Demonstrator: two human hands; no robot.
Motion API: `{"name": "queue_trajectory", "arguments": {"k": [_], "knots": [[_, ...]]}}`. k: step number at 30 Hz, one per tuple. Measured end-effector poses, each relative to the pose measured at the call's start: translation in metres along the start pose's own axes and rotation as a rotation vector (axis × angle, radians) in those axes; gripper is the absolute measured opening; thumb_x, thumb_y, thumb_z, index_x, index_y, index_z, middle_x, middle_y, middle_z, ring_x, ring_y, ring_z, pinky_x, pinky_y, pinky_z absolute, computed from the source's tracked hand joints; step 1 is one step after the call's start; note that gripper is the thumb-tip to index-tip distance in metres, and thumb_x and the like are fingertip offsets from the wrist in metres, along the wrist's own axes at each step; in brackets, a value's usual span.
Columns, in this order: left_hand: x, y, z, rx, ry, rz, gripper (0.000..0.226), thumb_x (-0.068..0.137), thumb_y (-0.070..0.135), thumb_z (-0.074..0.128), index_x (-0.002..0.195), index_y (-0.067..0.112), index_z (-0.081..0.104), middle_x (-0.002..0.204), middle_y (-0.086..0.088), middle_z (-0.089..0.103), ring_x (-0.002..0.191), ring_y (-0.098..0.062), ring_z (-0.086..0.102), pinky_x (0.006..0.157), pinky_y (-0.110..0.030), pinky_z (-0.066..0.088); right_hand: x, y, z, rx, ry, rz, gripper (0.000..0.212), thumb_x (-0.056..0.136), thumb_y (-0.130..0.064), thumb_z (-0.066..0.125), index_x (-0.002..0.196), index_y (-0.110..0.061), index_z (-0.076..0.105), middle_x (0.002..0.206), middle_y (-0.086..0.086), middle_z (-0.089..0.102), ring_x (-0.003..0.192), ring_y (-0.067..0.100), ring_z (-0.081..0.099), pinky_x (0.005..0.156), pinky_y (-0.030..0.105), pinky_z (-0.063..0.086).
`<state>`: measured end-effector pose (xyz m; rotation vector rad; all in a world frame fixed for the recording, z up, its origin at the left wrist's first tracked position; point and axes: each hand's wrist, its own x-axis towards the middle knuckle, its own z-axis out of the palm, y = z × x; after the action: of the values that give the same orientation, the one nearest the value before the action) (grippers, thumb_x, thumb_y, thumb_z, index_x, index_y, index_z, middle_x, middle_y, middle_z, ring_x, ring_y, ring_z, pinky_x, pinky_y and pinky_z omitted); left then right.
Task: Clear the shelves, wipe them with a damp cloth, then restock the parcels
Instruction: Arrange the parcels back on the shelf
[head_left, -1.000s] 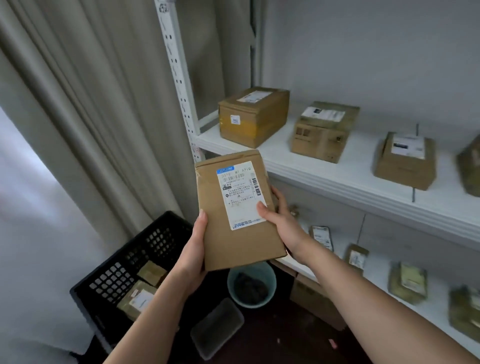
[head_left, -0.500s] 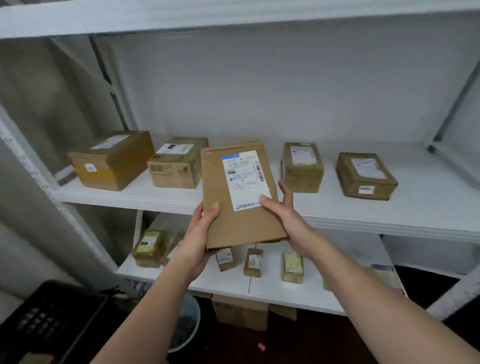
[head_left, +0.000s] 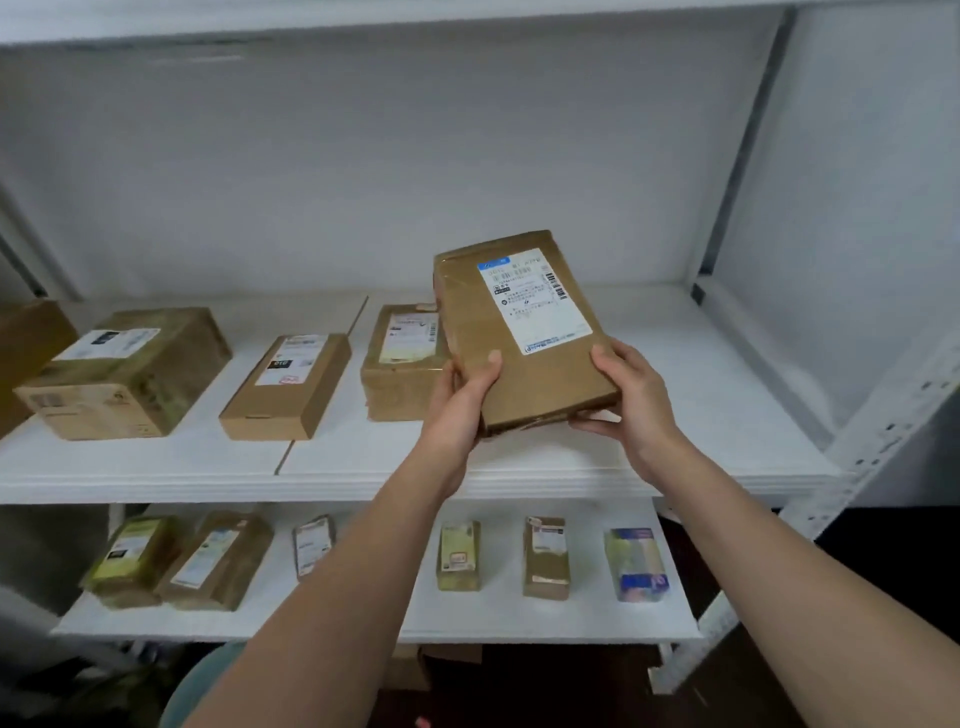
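Brown parcel (head_left: 524, 332), labelled, tilted: gripped at its near corners by left hand (head_left: 462, 395) and right hand (head_left: 631, 395), seemingly clear of upper shelf (head_left: 675, 364).

A teal bucket (head_left: 200, 686) sits on the dark floor (head_left: 571, 691) below the front left of the lowest shelf, only its rounded rim and side showing. Behind it, under that shelf's middle, a brown cardboard piece (head_left: 415, 667) stands on the floor. A white wall (head_left: 363, 171) backs the shelving.
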<state>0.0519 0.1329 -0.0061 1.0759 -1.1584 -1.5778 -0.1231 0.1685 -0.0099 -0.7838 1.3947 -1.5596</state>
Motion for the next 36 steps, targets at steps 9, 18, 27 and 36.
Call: {"name": "queue_trajectory", "arguments": {"k": [9,18,27,36], "knots": [[0.041,-0.026,0.070,0.190,-0.150,0.033,0.058,0.092,0.040,0.059,0.144,0.030,0.038,0.130,0.012,0.057,0.104,0.005,0.055,0.095,-0.022,0.041,0.042,0.001,-0.061,-0.007,0.312,-0.010,0.025,0.096,-0.039,0.055,0.117,-0.026,0.055,0.104,-0.008,0.059,0.092,0.009,0.059,0.085,0.049,0.057],[0.088,-0.044,0.065,0.939,-0.063,0.245,0.054,0.097,0.053,0.037,0.142,0.025,0.045,0.149,0.003,0.040,0.138,-0.019,0.026,0.113,-0.039,0.020,0.071,-0.008,-0.083,0.134,0.549,-0.007,0.013,0.093,-0.039,0.056,0.099,-0.027,0.058,0.104,-0.004,0.062,0.097,0.017,0.061,0.077,0.047,0.059],[0.121,-0.065,0.035,1.506,-0.232,0.230,0.052,0.100,0.047,0.030,0.150,0.037,0.019,0.161,0.007,0.007,0.149,-0.017,-0.004,0.116,-0.055,0.007,0.098,0.001,-0.103,-0.047,0.511,0.083,0.010,0.090,-0.041,0.059,0.093,-0.031,0.059,0.111,0.001,0.063,0.101,0.024,0.061,0.079,0.048,0.058],[0.127,-0.059,0.032,1.420,-0.026,0.302,0.040,0.098,0.038,0.038,0.136,0.030,0.049,0.129,0.003,0.048,0.123,-0.015,0.041,0.091,-0.038,0.047,0.122,0.027,-0.103,-0.528,0.614,0.140,0.049,0.092,-0.053,0.043,0.125,-0.018,0.053,0.126,0.009,0.057,0.119,0.032,0.049,0.098,0.048,0.045]]}}
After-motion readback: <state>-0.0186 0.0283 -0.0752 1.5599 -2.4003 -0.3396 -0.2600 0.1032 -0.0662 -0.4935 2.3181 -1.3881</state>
